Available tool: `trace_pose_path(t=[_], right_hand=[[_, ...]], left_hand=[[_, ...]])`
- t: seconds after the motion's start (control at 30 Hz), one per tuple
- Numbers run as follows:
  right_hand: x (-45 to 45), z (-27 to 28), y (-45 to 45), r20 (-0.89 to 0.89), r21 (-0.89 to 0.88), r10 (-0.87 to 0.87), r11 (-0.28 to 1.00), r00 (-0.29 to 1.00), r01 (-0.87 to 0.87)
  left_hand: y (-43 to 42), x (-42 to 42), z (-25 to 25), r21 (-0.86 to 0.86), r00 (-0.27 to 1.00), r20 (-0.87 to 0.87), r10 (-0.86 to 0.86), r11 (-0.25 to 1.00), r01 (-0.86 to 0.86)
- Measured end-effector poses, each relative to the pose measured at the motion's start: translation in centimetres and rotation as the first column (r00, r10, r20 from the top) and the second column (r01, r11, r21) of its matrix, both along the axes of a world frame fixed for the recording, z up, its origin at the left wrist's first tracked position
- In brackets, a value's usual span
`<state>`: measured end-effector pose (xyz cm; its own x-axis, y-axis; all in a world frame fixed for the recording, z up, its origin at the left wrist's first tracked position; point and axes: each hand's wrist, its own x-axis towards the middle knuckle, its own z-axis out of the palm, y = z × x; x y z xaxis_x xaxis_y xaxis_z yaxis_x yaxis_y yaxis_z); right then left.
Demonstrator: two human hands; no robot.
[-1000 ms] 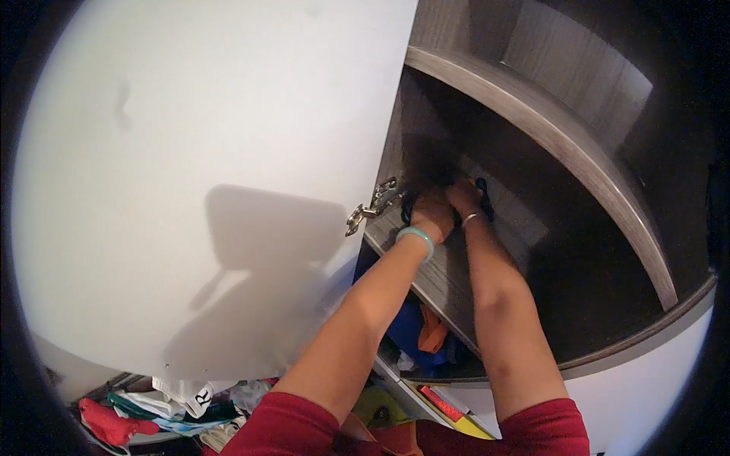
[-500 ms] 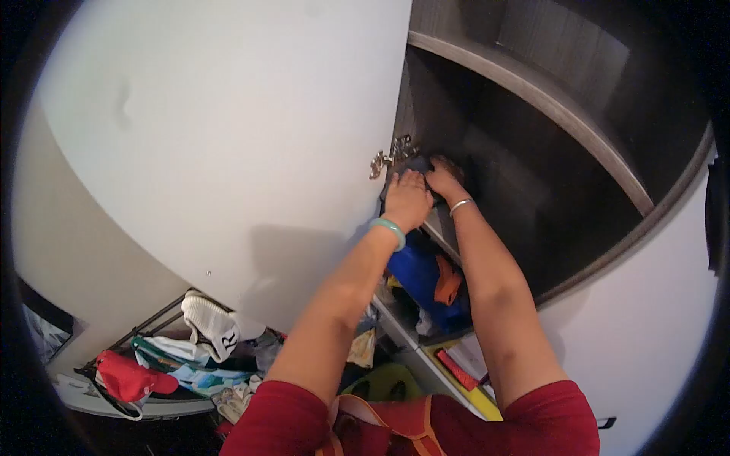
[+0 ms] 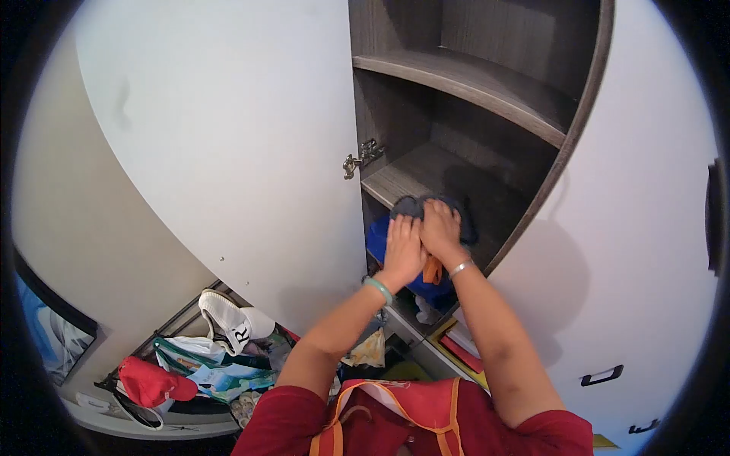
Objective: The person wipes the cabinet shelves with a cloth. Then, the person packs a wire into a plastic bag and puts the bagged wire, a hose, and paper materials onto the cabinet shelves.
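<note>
A bunched dark grey cloth item (image 3: 408, 207) lies at the front of the lower open shelf; I cannot tell its exact kind. My right hand (image 3: 441, 229) is on top of it, fingers curled over the fabric and thumb hidden. Close beside it, my left hand (image 3: 403, 247) touches the near side of the cloth with fingers stretched out. The wooden shelf (image 3: 407, 169) runs behind both hands. Under them, in the compartment below, a blue item (image 3: 376, 235) and an orange piece (image 3: 432, 270) are partly covered by my hands.
At the left stands the open white cabinet door (image 3: 228, 152) with its metal hinge (image 3: 363, 158). A higher shelf (image 3: 471, 80) is above. Lower left, a rack holds a red cap (image 3: 152, 382), a white cap (image 3: 228, 323) and bags. Another white door (image 3: 646, 228) is on the right.
My view has shifted, showing more of the shelves. Both hands and the grey cloth have moved away from the hinge, rightward and toward the shelf's front edge.
</note>
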<state>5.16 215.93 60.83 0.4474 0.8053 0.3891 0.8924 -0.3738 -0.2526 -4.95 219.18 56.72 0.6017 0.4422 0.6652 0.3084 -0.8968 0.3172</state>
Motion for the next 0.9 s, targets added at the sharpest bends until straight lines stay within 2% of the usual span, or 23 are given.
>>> trace_pose_path(t=[0.13, 0.2, 0.27, 0.3, 0.33, 0.4, 0.43, 0.47, 0.53, 0.57, 0.63, 0.67, 0.73, 0.8, 0.83, 0.87, 0.9], right_hand=[[-0.9, -0.7, -5.8, 0.117, 0.05, -0.098, 0.994, 0.988, 0.092], [-1.9, 0.2, -7.7, 0.136, -0.017, -0.091, 0.995, 0.986, 0.095], [-3.5, 2.5, -9.2, 0.09, -0.049, -0.067, 0.996, 0.994, 0.071], [-3.9, 3.1, -9.5, 0.045, -0.086, -0.036, 0.995, 0.998, 0.039], [-3.8, 3.1, -9.5, 0.052, -0.076, -0.033, 0.996, 0.998, 0.037], [-3.5, 2.5, -9.4, -0.12, 0.166, 0.074, 0.985, 0.99, -0.053], [-2.8, 1.6, -8.7, -0.148, 0.284, 0.12, 0.956, 0.982, -0.074], [-2.1, 1.5, -7.3, -0.136, 0.292, 0.13, 0.952, 0.982, -0.086], [-1.4, 3.2, -3.9, -0.258, 0.645, 0.336, 0.758, 0.906, -0.098], [-1.5, 5.1, -2.1, -0.31, 0.712, 0.422, 0.696, 0.852, -0.086], [-1.5, 8.2, 2.6, -0.291, 0.797, 0.432, 0.602, 0.854, -0.033], [-1.5, 9.9, 4.6, -0.27, 0.833, 0.447, 0.552, 0.853, -0.026], [-1.2, 13.0, 8.3, -0.429, 0.83, 0.572, 0.555, 0.699, 0.056], [-0.5, 14.4, 12.6, -0.44, 0.87, 0.647, 0.478, 0.623, 0.118], [-0.2, 15.0, 14.2, -0.428, 0.835, 0.583, 0.547, 0.691, 0.056], [0.5, 14.4, 16.7, -0.277, 0.875, 0.647, 0.475, 0.711, -0.091], [0.8, 14.1, 17.9, -0.343, 0.848, 0.655, 0.524, 0.674, -0.077]], left_hand=[[-4.1, 0.4, -1.6, -0.009, 0.988, 0.03, -0.151, 0.988, 0.151], [-5.2, 0.4, -2.8, -0.01, 0.984, 0.058, -0.166, 0.986, 0.167], [-5.9, 0.5, -3.8, -0.177, 0.958, 0.087, -0.273, 0.942, 0.285], [-6.0, 0.9, -4.8, -0.335, 0.93, 0.161, -0.33, 0.868, 0.366], [-6.3, 1.0, -5.1, -0.324, 0.93, 0.164, -0.329, 0.872, 0.366], [-6.2, 1.3, -5.2, -0.321, 0.866, 0.373, -0.333, 0.829, 0.458], [-6.9, 0.5, -2.5, -0.482, 0.881, 0.417, -0.224, 0.767, 0.423], [-6.0, 0.5, -0.9, -0.471, 0.878, 0.424, -0.22, 0.775, 0.421], [-3.1, 0.3, 2.5, -0.337, 0.851, 0.513, -0.109, 0.886, 0.317], [-1.4, 0.0, 5.0, -0.255, 0.857, 0.506, -0.102, 0.931, 0.262], [2.7, -0.1, 9.6, -0.071, 0.86, 0.502, -0.09, 0.987, 0.145], [4.6, 0.0, 11.7, 0.027, 0.859, 0.505, -0.087, 0.996, 0.085], [7.7, 0.2, 15.3, 0.048, 0.88, 0.473, -0.042, 0.999, 0.022], [11.3, 1.0, 16.7, 0.14, 0.896, 0.441, -0.055, 0.99, -0.008], [12.9, 1.8, 17.0, 0.207, 0.92, 0.391, 0.01, 0.973, -0.098], [14.3, 2.4, 16.9, 0.27, 0.937, 0.338, 0.084, 0.946, -0.182], [14.7, 2.6, 16.9, 0.241, 0.939, 0.313, 0.14, 0.945, -0.221]])
